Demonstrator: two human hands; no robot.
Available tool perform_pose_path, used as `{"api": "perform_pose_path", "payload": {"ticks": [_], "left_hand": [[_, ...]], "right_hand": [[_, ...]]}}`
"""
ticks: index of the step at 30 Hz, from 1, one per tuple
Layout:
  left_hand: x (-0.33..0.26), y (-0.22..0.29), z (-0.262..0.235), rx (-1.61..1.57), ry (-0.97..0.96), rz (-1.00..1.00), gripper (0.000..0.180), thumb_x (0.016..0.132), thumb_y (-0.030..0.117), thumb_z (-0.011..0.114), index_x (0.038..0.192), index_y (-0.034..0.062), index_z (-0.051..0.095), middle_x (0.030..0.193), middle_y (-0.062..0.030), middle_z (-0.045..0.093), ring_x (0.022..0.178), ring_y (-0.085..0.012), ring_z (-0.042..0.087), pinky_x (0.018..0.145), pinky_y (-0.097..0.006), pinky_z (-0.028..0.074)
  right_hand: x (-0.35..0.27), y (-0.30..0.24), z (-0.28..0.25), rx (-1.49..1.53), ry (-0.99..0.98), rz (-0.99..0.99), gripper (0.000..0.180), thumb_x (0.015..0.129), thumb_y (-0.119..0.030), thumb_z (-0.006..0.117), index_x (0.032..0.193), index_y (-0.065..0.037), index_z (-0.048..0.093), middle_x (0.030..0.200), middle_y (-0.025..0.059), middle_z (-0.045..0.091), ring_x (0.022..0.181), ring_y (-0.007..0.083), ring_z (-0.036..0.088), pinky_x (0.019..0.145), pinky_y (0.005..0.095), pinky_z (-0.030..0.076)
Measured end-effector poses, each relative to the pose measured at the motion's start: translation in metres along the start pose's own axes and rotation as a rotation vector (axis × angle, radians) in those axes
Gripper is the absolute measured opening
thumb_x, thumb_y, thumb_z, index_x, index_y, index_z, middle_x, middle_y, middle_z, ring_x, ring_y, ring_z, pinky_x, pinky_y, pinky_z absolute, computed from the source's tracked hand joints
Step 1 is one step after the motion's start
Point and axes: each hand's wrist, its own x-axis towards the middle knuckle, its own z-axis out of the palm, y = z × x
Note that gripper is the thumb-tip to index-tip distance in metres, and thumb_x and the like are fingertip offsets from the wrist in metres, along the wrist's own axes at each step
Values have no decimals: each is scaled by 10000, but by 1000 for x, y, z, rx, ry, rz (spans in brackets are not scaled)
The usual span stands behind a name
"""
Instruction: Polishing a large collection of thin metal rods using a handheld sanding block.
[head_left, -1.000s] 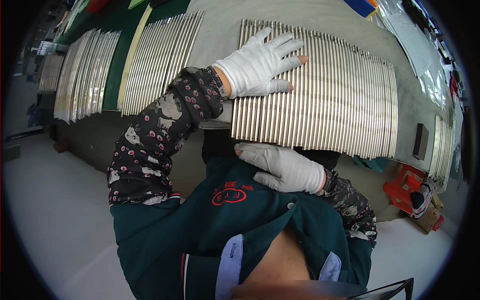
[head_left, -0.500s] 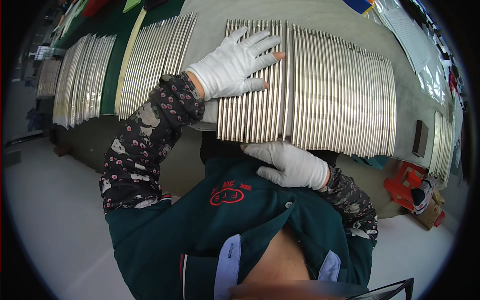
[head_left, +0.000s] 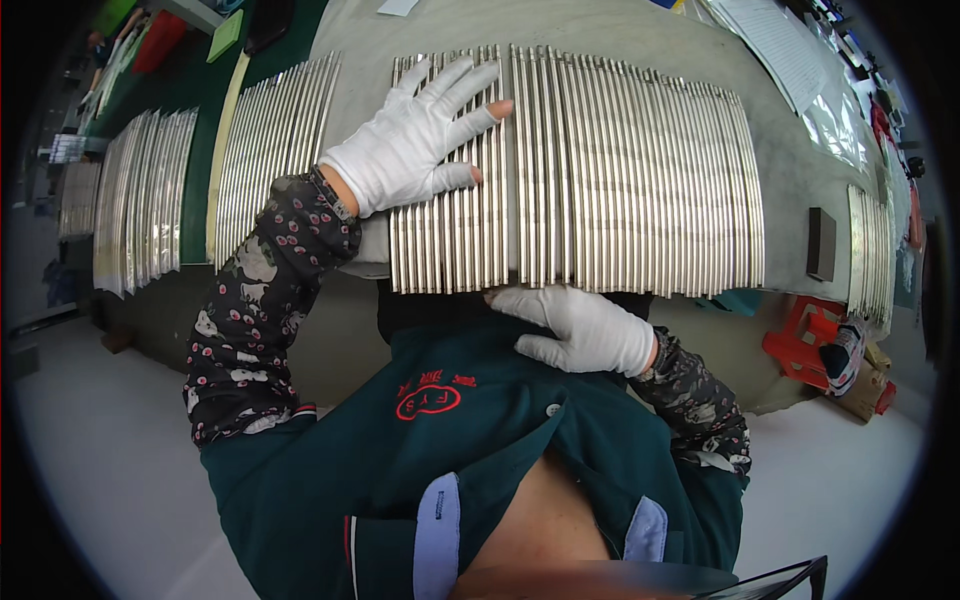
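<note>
My left hand (head_left: 410, 140), in a white glove with bare thumb and index fingertips, lies with fingers spread across a smaller group of thin silvery metal rods (head_left: 450, 235). Its fingertips reach the group's right edge, beside a narrow gap. Right of that gap lies a wider row of similar rods (head_left: 660, 190), packed side by side. My right hand (head_left: 590, 330), gloved too, is at the table's front edge, just below the near ends of the rods. Its fingers stretch leftward with the thumb apart, and the index fingertip is close to the rod ends.
More rods (head_left: 275, 150) lie to the left beside a pale strip (head_left: 225, 160), with wrapped bundles (head_left: 145, 200) farther left. A dark block (head_left: 821, 243) and another rod bundle (head_left: 870, 250) are at the right. Papers (head_left: 770, 50) lie far right; a red stool (head_left: 800, 340) stands below.
Several rods that were at the left group's right side now lie against the wider row. My left hand has shifted left; my right hand stays near the front edge. The view has shifted slightly.
</note>
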Motion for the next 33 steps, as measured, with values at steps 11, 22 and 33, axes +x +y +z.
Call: {"api": "perform_pose_path", "payload": {"ticks": [11, 22, 33], "left_hand": [[66, 28, 3, 8, -84, 190, 759, 897, 689, 187, 1481, 207, 245, 1505, -179, 256, 1385, -374, 252, 1115, -568, 173], [41, 16, 2, -42, -52, 179, 742, 910, 677, 168, 1476, 205, 259, 1501, -188, 264, 1389, -367, 245, 1120, -554, 159], [59, 28, 1, -42, -20, 178, 649, 882, 493, 495, 1414, 142, 375, 1496, -135, 299, 1387, -307, 265, 1130, -527, 177]], "right_hand": [[-31, 6, -8, -102, 216, -12, 471, 839, -181, 607, 1265, 2, 528, 1121, 224, 613, 1003, 342, 613, 890, 359, 492], [-21, 7, 1, -77, 173, -22, 449, 833, -188, 603, 1244, -13, 555, 1093, 199, 632, 955, 335, 628, 863, 369, 506], [-46, 13, 9, 72, 362, -49, 411, 850, -204, 624, 1189, 25, 586, 1071, 175, 651, 964, 271, 638, 882, 324, 493]]}}
